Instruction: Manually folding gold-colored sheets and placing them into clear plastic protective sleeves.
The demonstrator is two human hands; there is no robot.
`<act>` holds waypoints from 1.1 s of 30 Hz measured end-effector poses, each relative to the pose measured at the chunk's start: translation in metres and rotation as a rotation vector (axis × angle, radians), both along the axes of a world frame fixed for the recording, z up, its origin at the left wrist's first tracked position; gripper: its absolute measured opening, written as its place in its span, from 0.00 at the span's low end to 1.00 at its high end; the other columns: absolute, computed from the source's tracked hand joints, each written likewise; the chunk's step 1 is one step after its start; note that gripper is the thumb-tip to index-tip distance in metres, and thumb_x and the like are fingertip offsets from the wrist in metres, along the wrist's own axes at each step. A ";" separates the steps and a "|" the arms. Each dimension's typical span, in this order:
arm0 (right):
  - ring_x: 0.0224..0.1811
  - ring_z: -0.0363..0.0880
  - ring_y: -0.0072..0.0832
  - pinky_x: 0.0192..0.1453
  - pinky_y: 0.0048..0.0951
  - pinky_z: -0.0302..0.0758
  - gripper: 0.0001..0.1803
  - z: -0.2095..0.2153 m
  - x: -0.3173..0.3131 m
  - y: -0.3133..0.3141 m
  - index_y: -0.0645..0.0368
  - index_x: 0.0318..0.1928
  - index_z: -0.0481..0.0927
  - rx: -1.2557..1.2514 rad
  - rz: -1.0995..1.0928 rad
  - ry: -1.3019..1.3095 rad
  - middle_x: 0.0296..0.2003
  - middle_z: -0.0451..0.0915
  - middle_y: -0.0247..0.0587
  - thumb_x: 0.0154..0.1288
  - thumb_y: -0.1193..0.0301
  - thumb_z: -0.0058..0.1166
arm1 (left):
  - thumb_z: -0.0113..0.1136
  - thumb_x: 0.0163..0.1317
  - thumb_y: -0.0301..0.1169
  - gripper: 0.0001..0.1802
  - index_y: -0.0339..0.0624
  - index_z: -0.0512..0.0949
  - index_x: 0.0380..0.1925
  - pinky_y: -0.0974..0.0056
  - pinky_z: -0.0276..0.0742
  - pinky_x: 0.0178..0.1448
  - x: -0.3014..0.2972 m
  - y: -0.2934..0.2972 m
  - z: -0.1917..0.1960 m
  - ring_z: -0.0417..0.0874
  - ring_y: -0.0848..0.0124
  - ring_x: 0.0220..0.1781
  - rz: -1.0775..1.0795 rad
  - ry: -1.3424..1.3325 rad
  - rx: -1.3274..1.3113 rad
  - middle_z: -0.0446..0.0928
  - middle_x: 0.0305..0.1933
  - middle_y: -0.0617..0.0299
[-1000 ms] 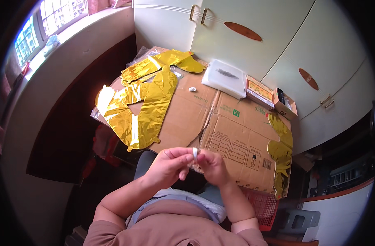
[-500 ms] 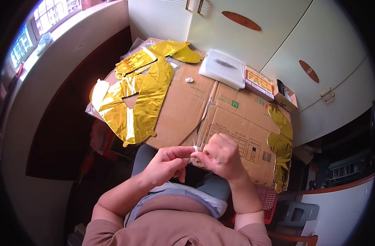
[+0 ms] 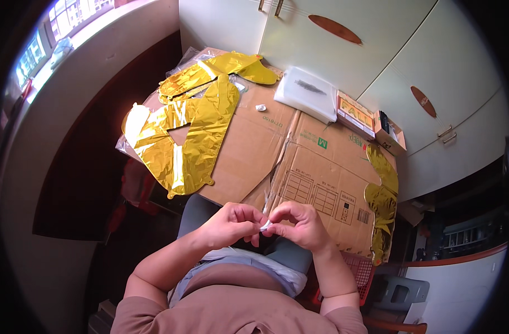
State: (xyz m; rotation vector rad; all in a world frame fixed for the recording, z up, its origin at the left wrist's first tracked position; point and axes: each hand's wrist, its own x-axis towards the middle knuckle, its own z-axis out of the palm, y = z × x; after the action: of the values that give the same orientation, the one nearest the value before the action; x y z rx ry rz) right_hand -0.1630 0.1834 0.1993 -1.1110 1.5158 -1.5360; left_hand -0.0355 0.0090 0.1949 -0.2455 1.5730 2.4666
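My left hand (image 3: 232,225) and my right hand (image 3: 300,224) meet in front of me, just past the near edge of the cardboard (image 3: 254,145). Thumb and fingers of each pinch a small white strip (image 3: 265,225), perhaps ribbon or string; its exact kind is too small to tell. On the cardboard's left lies a flat gold foil balloon (image 3: 201,131), shaped like a letter with a hole in it. Behind that one sits another gold foil balloon (image 3: 249,67). A third gold foil balloon (image 3: 383,195) hangs along the right edge.
A small white crumpled piece (image 3: 260,107) lies mid-cardboard. Along the back stand a white plastic-wrapped stack (image 3: 305,94), a printed box (image 3: 354,114) and an open small carton (image 3: 389,133). Pale cabinets (image 3: 377,44) rise behind. At lower right are a red basket (image 3: 361,275) and a grey stool (image 3: 402,292).
Both hands have come slightly lower and closer to my body. My right hand has turned from a fist-like grip to a fingertip pinch, and the white strip now shows more between the fingers.
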 end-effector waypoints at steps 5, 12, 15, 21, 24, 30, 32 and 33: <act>0.33 0.81 0.31 0.37 0.28 0.76 0.13 0.005 0.004 -0.009 0.59 0.37 0.76 -0.052 -0.064 0.467 0.30 0.79 0.40 0.52 0.78 0.66 | 0.52 0.55 0.25 0.09 0.32 0.80 0.33 0.73 0.71 0.33 -0.006 -0.008 -0.003 0.81 0.76 0.27 -0.014 0.051 -0.069 0.82 0.29 0.59; 0.29 0.77 0.38 0.32 0.32 0.74 0.11 0.006 0.004 -0.023 0.60 0.35 0.74 -0.153 -0.038 0.723 0.28 0.76 0.43 0.53 0.78 0.64 | 0.47 0.58 0.27 0.11 0.33 0.79 0.28 0.72 0.72 0.27 -0.017 -0.016 -0.006 0.78 0.72 0.20 0.136 -0.007 0.021 0.81 0.27 0.54; 0.29 0.77 0.38 0.32 0.32 0.73 0.08 0.003 0.001 -0.032 0.61 0.33 0.73 -0.124 0.007 0.749 0.28 0.75 0.43 0.56 0.78 0.61 | 0.45 0.60 0.26 0.12 0.33 0.77 0.24 0.72 0.71 0.20 -0.032 -0.023 -0.013 0.76 0.72 0.17 0.409 0.062 0.199 0.80 0.26 0.51; 0.26 0.74 0.17 0.29 0.22 0.71 0.06 -0.034 -0.089 -0.109 0.60 0.32 0.74 0.051 -0.237 0.137 0.24 0.75 0.33 0.68 0.73 0.52 | 0.45 0.61 0.24 0.14 0.33 0.73 0.46 0.71 0.70 0.31 -0.032 -0.056 -0.017 0.75 0.74 0.24 0.706 0.184 0.235 0.79 0.42 0.50; 0.26 0.77 0.22 0.32 0.25 0.73 0.09 -0.055 -0.165 -0.166 0.60 0.30 0.76 0.274 -0.403 0.239 0.23 0.78 0.36 0.65 0.69 0.56 | 0.49 0.62 0.23 0.11 0.35 0.74 0.44 0.74 0.71 0.32 -0.025 -0.055 -0.021 0.76 0.78 0.26 0.647 0.156 0.185 0.80 0.39 0.55; 0.26 0.79 0.34 0.33 0.32 0.74 0.12 -0.087 -0.221 -0.213 0.61 0.31 0.81 0.591 -0.558 0.651 0.28 0.82 0.44 0.62 0.63 0.59 | 0.53 0.63 0.24 0.09 0.36 0.77 0.43 0.73 0.74 0.35 0.004 -0.048 -0.034 0.78 0.78 0.29 0.481 0.045 0.071 0.82 0.38 0.57; 0.19 0.73 0.21 0.22 0.26 0.69 0.13 -0.089 -0.233 -0.206 0.63 0.34 0.80 0.534 -0.539 0.526 0.23 0.79 0.37 0.66 0.65 0.55 | 0.55 0.63 0.26 0.09 0.37 0.77 0.43 0.74 0.74 0.35 0.015 -0.049 -0.036 0.79 0.79 0.30 0.347 0.020 -0.005 0.82 0.39 0.58; 0.18 0.72 0.20 0.20 0.24 0.69 0.14 -0.096 -0.238 -0.196 0.66 0.39 0.79 0.398 -0.540 0.242 0.29 0.81 0.40 0.69 0.65 0.51 | 0.57 0.64 0.29 0.10 0.38 0.79 0.43 0.75 0.73 0.36 0.020 -0.049 -0.035 0.79 0.80 0.31 0.304 -0.021 -0.055 0.83 0.38 0.60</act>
State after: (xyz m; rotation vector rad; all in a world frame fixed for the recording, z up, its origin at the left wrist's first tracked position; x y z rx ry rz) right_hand -0.4006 -0.0128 0.1029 -0.7027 2.3058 -1.3618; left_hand -0.0159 -0.0399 0.1604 -0.5551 1.7076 2.6308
